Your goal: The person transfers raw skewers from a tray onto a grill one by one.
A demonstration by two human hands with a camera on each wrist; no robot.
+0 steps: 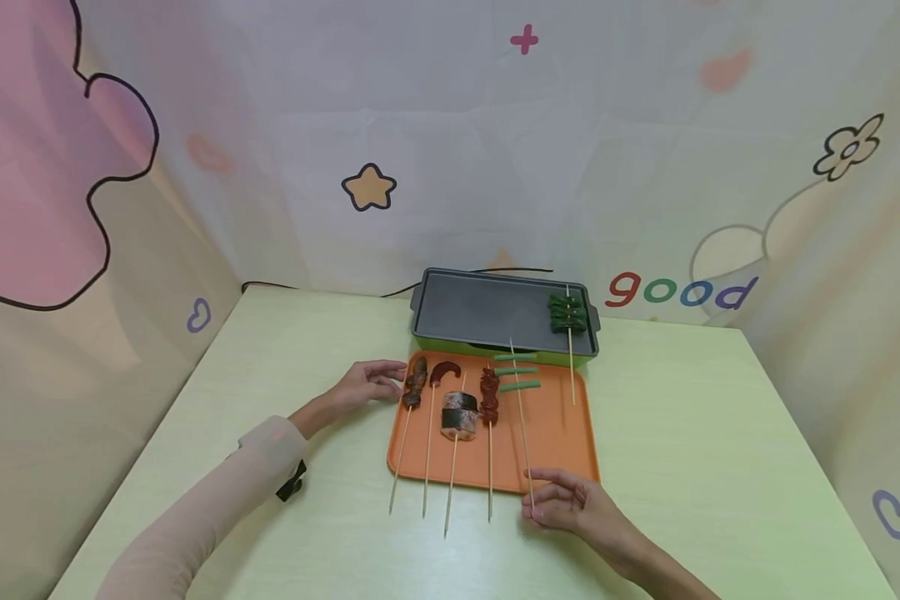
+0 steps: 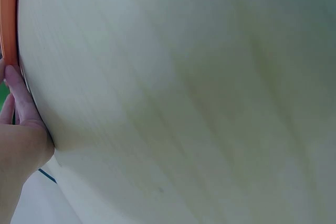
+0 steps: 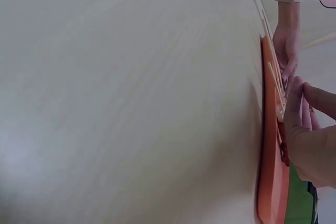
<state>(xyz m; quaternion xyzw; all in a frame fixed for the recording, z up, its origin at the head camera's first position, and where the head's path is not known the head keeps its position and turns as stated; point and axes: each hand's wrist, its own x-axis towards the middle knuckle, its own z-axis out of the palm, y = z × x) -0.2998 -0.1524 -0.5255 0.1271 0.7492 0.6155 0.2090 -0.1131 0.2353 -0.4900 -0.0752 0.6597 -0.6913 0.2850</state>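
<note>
My right hand (image 1: 570, 504) pinches the lower end of a skewer holding several green bean pieces (image 1: 517, 372), whose tip overlaps the grill's front edge. Fingers of my left hand (image 1: 362, 385) reach the left rim of an orange tray (image 1: 551, 446); the left wrist view shows a fingertip right at the rim. Nearest that hand lies a skewer of brown chunks (image 1: 416, 383). Beside it are a curled dark red piece on a skewer (image 1: 445, 372), a pale roll with dark bands (image 1: 460, 415) and a skewer of red meat (image 1: 489, 395). Their stick ends extend past the tray's front edge.
Behind the tray stands a grill with a dark grey plate (image 1: 480, 308) and green base. A skewer of dark green leafy pieces (image 1: 567, 314) lies at its right end, its stick jutting over the tray. Printed cloth (image 1: 457, 167) surrounds the pale table (image 1: 690, 433).
</note>
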